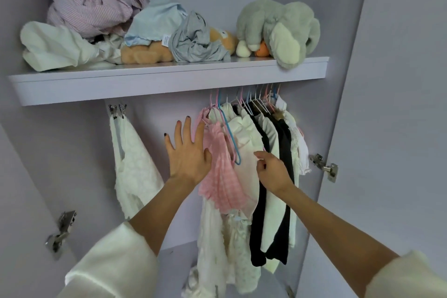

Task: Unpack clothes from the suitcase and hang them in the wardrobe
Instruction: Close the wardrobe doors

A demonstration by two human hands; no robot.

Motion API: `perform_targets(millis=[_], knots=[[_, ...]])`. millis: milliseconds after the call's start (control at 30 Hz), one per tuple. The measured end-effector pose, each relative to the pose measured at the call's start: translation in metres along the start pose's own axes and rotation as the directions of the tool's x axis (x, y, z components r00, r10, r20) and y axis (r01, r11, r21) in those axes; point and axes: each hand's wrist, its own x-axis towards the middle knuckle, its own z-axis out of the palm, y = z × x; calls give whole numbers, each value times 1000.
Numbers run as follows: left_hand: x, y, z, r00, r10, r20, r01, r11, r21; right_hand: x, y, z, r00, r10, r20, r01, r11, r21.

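Inside the lilac wardrobe, several white, pink and black garments hang on pink, blue and white hangers under the shelf (169,84). A pink ruffled garment (222,176) hangs at the left end of the row. My left hand (187,152) is spread flat with fingers apart, its thumb side against that pink garment. My right hand (272,169) pinches the pale cream garment (246,152) just right of a blue hanger (232,138). A black garment (283,152) hangs behind my right hand. The suitcase is out of view.
A white garment (131,164) hangs from clips at the left. On the shelf lie crumpled clothes (92,0), a tan plush toy (145,53) and a grey plush elephant (280,24). Open wardrobe doors with metal hinges (325,167) flank both sides.
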Motion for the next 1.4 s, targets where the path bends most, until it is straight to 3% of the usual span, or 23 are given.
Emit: perform_targets(millis=[167, 333, 500, 633, 767, 833, 900, 933, 1033, 1267, 1400], knots=[[-37, 69, -12, 998, 56, 22, -53, 989, -141, -59, 41, -65, 988, -100, -121, 90, 993, -79], [-70, 167, -34, 994, 106, -32, -110, 900, -422, -119, 75, -155, 918, -261, -300, 203, 956, -211], [-78, 261, -76, 976, 188, -111, -215, 736, -642, -160, 81, -245, 750, -455, -480, 297, 880, -370], [-79, 311, -99, 958, 252, -136, -271, 642, -718, -177, 88, -291, 621, -501, -603, 274, 859, -432], [-78, 350, -116, 947, 286, -146, -294, 588, -753, -186, 103, -326, 511, -335, -791, 100, 938, -333], [-77, 370, -128, 940, 303, -159, -309, 554, -773, -188, 109, -337, 618, -143, -773, 73, 990, -124], [-75, 382, -137, 939, 302, -167, -309, 519, -797, -188, 107, -337, 809, 27, -588, 78, 985, 153], [-74, 386, -142, 939, 299, -172, -308, 501, -809, -188, 106, -335, 848, 52, -527, 80, 971, 224], [-73, 388, -156, 938, 294, -185, -302, 426, -853, -192, 103, -326, 826, 8, -563, 144, 964, 226], [-56, 354, -204, 905, 271, -329, -393, 232, -890, -198, 82, -280, 791, -373, -485, 478, 871, 110], [-49, 311, -222, 886, 139, -443, -463, 199, -864, -170, 52, -237, 748, -510, -424, 604, 789, 115]])
